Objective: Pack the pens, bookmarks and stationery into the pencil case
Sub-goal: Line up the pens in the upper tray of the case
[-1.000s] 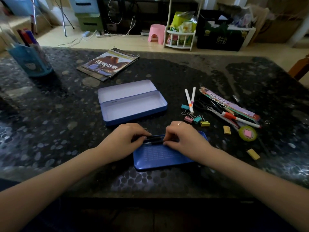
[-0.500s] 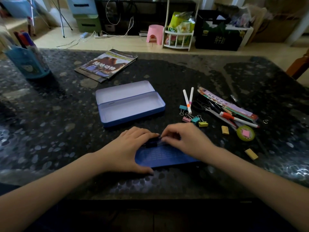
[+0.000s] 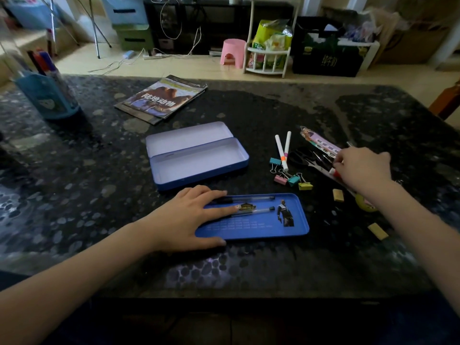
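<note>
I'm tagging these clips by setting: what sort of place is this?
Most likely a home living room: a pink stool and a snack rack stand on the floor beyond the table, with drawers against the wall.

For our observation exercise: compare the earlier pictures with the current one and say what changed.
The right hand left the blue inner tray and moved right onto the pile around the red-capped pen. The left hand flattened on the tray, uncovering two black gel pens. The open blue tin pencil case stayed put.
</note>
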### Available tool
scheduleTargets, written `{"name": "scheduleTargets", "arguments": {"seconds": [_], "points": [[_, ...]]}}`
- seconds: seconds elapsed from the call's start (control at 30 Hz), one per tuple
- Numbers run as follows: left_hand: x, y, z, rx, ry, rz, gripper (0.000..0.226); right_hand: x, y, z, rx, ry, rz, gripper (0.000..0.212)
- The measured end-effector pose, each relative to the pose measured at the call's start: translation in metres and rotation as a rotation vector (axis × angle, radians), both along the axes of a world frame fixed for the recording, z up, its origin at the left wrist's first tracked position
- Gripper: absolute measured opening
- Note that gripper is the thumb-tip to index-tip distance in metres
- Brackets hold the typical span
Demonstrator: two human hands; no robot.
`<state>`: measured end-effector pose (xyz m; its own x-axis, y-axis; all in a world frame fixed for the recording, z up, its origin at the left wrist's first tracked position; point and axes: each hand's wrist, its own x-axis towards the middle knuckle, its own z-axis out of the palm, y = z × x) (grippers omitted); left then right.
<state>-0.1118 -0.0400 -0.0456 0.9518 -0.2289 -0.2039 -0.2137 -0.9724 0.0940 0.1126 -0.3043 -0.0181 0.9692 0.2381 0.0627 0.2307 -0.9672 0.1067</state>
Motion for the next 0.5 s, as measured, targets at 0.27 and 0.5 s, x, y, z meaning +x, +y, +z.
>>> {"name": "scheduleTargets", "arguments": {"seconds": [0.27,0.5], "points": [[0.004,-0.001,-0.003,-0.189,-0.118,0.076,0.049,-0.003,0.004,0.000,0.159,0.059,0.014,0.017],[0.007,0.003,-0.006,-0.277,-0.190,0.148,0.042,-0.004,0.001,0.007,0.195,0.219,-0.043,0.021]]}}
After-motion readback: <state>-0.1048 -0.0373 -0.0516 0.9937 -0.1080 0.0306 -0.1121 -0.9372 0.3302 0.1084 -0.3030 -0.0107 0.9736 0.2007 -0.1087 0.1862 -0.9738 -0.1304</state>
